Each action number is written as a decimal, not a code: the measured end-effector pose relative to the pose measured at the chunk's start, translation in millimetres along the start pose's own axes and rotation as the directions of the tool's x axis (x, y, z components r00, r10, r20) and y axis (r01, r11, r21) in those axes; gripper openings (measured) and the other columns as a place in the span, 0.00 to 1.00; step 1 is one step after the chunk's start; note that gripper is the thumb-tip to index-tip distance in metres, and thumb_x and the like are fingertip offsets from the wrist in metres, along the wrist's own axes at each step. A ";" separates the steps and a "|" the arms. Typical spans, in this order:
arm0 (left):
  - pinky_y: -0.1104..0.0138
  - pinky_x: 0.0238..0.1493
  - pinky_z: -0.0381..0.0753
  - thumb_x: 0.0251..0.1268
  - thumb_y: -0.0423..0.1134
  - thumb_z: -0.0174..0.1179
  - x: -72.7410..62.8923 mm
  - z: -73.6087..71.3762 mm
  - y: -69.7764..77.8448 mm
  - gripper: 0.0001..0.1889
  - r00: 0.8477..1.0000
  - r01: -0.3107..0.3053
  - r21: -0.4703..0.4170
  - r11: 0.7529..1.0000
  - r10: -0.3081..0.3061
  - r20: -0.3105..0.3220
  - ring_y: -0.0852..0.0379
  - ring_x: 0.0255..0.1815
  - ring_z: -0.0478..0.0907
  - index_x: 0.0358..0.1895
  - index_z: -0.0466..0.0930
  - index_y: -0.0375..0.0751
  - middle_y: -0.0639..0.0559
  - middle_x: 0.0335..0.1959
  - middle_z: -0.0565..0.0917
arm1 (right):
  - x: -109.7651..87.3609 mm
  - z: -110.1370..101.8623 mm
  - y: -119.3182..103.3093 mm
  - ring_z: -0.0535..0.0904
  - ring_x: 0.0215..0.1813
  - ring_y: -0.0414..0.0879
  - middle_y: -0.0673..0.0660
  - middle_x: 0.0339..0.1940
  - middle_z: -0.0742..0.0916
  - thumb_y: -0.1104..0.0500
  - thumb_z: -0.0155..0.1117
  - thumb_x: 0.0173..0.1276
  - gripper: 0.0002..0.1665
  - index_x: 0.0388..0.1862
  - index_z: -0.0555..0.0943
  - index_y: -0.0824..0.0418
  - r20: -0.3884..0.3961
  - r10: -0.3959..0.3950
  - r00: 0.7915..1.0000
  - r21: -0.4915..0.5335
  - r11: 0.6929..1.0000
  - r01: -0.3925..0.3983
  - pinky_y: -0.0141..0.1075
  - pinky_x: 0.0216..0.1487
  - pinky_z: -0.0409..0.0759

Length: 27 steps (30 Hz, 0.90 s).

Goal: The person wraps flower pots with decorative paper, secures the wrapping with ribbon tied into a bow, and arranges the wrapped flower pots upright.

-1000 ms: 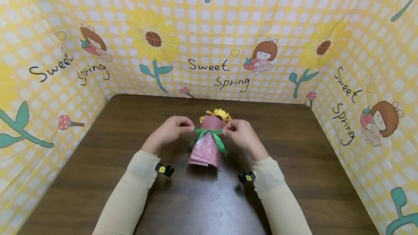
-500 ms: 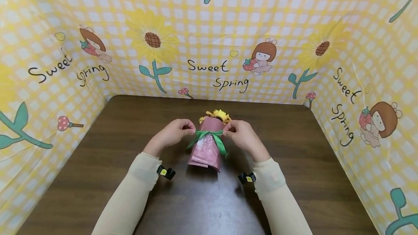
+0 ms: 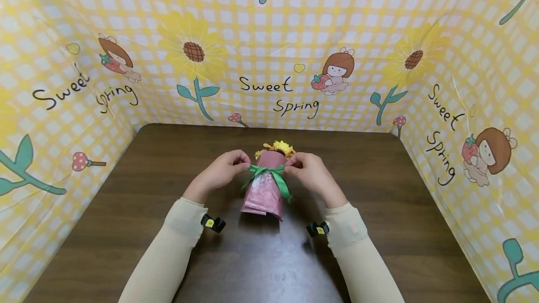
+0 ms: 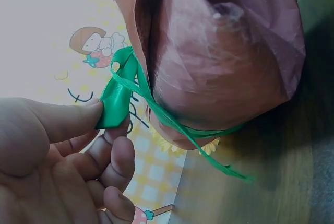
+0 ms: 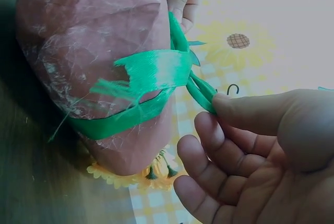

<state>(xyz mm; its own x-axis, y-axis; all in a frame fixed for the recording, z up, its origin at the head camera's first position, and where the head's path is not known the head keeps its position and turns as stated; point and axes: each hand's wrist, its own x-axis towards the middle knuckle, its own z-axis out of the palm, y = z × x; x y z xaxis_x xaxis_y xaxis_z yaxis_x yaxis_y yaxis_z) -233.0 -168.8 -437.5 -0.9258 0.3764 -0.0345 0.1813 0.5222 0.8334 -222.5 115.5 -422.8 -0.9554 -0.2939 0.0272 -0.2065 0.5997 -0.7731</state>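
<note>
A bouquet in crinkled pink wrapping paper [image 3: 262,195] lies on the table with its yellow flowers [image 3: 281,147] toward the back. Around its middle runs a green ribbon [image 3: 269,170], looped into a bow. My left hand [image 3: 222,168] pinches the left loop between thumb and forefinger, as the left wrist view shows up close. On the other side my right hand [image 3: 310,175] pinches the right loop [image 5: 202,92] the same way. Two loose tails hang from the knot over the paper; one frayed end [image 5: 112,88] shows in the right wrist view.
The dark wooden table [image 3: 126,228] is walled on three sides by a yellow checked cloth [image 3: 269,36] printed with flowers and cartoon figures. A small black wrist device [image 3: 214,222] sits on the left sleeve, another black device [image 3: 317,229] on the right.
Both hands keep their pinch on the ribbon loops. Hands and bouquet have shifted only slightly in the head view, along with the background.
</note>
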 end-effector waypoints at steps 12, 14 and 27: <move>0.60 0.41 0.73 0.79 0.41 0.56 0.8 -3.1 -3.1 0.08 0.999 0.006 -0.046 0.999 -0.008 -0.045 0.49 0.40 0.73 0.48 0.80 0.40 0.43 0.38 0.78 | 2.5 -1.9 7.2 0.79 0.38 0.47 0.51 0.36 0.87 0.56 0.70 0.71 0.04 0.38 0.86 0.54 -0.025 -0.007 1.000 0.011 1.000 0.008 0.40 0.41 0.79; 0.60 0.42 0.74 0.80 0.43 0.55 1.6 -3.4 -5.6 0.10 0.998 0.022 -0.037 0.999 -0.025 -0.058 0.47 0.42 0.74 0.50 0.79 0.41 0.44 0.40 0.79 | 2.4 -3.4 8.4 0.79 0.38 0.48 0.52 0.35 0.87 0.56 0.70 0.71 0.04 0.38 0.86 0.55 -0.033 0.002 0.999 0.012 1.000 -0.001 0.40 0.41 0.79; 0.62 0.41 0.77 0.77 0.36 0.54 13.3 10.6 -28.9 0.11 0.984 0.166 0.018 0.986 -0.164 -0.075 0.48 0.43 0.78 0.53 0.82 0.39 0.43 0.44 0.83 | 6.4 1.2 23.2 0.80 0.32 0.48 0.59 0.28 0.87 0.48 0.64 0.75 0.19 0.37 0.86 0.64 0.036 0.151 0.988 -0.040 0.988 -0.149 0.37 0.34 0.73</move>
<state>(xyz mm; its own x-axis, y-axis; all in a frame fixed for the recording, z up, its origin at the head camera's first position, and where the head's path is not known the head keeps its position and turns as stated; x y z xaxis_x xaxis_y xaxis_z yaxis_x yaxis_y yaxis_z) -247.0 -170.8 -467.9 -0.9652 0.2273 -0.1293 0.0311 0.5908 0.8062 -233.2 126.7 -441.3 -0.9674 -0.2269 -0.1124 -0.0701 0.6664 -0.7423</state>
